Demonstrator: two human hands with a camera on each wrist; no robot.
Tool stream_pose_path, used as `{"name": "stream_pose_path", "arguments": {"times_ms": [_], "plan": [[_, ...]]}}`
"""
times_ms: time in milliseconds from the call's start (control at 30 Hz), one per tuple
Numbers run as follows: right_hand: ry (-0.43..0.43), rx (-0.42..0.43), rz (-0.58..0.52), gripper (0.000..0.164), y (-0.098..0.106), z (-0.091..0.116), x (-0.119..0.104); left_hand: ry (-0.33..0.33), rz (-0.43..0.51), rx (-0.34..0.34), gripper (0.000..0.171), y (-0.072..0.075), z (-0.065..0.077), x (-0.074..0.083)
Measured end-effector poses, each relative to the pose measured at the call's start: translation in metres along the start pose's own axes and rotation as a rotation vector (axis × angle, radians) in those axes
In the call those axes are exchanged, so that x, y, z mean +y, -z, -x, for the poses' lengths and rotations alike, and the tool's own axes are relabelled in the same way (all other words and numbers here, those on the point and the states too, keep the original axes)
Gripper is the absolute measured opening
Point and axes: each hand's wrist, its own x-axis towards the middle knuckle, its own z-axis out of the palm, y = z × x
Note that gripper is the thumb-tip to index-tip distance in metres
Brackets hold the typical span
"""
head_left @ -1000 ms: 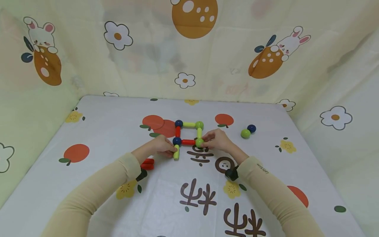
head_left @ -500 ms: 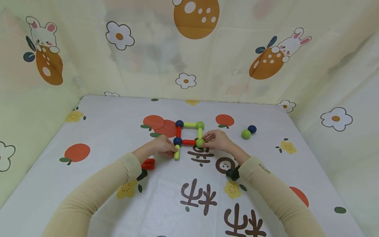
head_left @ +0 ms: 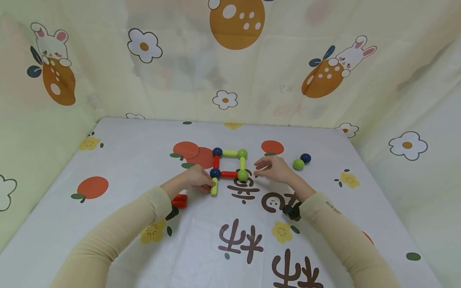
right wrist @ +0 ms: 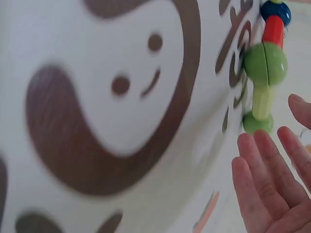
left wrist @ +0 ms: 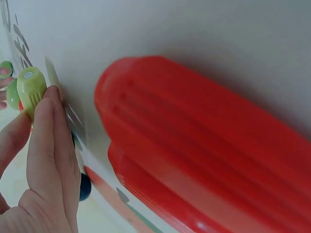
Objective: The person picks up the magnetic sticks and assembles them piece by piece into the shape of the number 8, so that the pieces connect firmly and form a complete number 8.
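A square of short rods and balls lies on the table: two red rods, two yellow-green rods, two dark blue balls and two green balls. My left hand (head_left: 196,177) pinches a yellow-green rod (head_left: 214,187) whose far end meets the near-left blue ball (head_left: 215,173). In the left wrist view that rod (left wrist: 32,87) sits between thumb and fingers. Just right of the near-right green ball (head_left: 243,175), my right hand (head_left: 275,170) holds nothing, its fingers relaxed and apart from the ball. The right wrist view shows the green ball (right wrist: 266,64) beyond those fingertips.
Red rods (head_left: 179,201) lie together beside the left wrist, large in the left wrist view. A loose green ball (head_left: 298,164) and a loose blue ball (head_left: 305,158) sit to the right of the right hand. A printed cloth covers the table (head_left: 194,244).
My right hand has let go of the near-right green ball and moved a little to the right. The left hand keeps its pinch on the rod, and the square stays in place.
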Motion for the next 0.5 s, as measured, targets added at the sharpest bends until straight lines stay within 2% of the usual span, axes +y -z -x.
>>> {"name": "stream_pose_path", "arguments": {"times_ms": [233,500], "plan": [[-0.036,0.072,0.022,0.037,0.019,0.009,0.01,-0.009,-0.026,0.001,0.023,0.002,0.0,0.002],[-0.056,0.139,0.066,0.037,0.035,0.021,0.021,-0.002,-0.003,-0.01,0.022,0.001,0.0,0.0]]}}
